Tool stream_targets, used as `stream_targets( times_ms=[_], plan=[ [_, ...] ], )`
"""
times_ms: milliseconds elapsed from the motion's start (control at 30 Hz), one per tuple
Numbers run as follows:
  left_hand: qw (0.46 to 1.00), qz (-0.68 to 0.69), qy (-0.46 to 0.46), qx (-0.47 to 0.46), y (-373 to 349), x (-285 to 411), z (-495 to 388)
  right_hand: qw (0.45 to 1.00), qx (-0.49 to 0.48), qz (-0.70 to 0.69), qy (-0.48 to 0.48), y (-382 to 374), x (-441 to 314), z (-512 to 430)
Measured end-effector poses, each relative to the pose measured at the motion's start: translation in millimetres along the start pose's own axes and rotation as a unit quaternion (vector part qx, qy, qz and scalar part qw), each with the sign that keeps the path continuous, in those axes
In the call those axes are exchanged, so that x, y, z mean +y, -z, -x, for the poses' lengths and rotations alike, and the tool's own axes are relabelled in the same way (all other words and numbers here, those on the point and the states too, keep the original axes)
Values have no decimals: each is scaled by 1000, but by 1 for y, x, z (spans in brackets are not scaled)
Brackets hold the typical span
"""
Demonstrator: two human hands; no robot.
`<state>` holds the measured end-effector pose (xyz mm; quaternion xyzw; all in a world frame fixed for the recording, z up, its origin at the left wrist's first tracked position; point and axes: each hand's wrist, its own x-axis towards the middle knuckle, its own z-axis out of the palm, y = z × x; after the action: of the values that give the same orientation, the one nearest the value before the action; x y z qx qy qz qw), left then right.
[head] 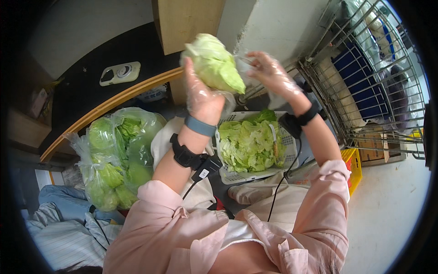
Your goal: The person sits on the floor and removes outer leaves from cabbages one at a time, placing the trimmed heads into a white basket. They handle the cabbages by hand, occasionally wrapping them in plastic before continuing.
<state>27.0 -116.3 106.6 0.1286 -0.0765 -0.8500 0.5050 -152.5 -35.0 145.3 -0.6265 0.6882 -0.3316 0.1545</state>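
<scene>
My left hand [202,92], in a clear plastic glove, holds up a pale green head of lettuce [214,63]. My right hand [270,73], gloved likewise, is raised just right of the lettuce and apart from it. Its fingers are spread, with loose clear plastic at their tips; motion blurs them. Beneath my hands is a white plastic basket [236,177] filled with loose lettuce leaves [248,145]. What looks like a knife [274,140] lies on the leaves at the basket's right side. To the left, a clear plastic bag [116,157] contains several lettuce heads.
A phone case [120,73] lies on the black tabletop [113,48] with a wooden edge. On the right stands a wire rack [362,75] with bagged goods, near a yellow crate [356,171]. Another person's striped sleeve [65,236] shows at lower left. Cables hang from my wrist devices.
</scene>
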Motion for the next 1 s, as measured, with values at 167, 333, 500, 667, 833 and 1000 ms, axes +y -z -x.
stream_targets(
  times_ms=[167, 333, 500, 667, 833, 1000],
  plan=[
    [984, 6, -177, -7, 7, 52, -25, 989, 74, 87, 90, -75, 3, -92],
    [991, 40, -126, 28, 15, 60, -36, 981, 13, 171, 94, -120, 16, -134],
    [990, 24, -134, -44, 18, 51, -35, 999, 9, -28, 25, -139, 41, -145],
    [992, 5, -107, -71, 13, 49, -31, 987, 82, -128, 56, -101, 33, -112],
    [984, -112, -104, -97, -9, 10, -3, 954, 137, -267, 27, -20, -16, -6],
    [956, -211, -9, -204, -19, -42, 52, 977, 211, -8, 6, 15, -53, 105]
  ],
)
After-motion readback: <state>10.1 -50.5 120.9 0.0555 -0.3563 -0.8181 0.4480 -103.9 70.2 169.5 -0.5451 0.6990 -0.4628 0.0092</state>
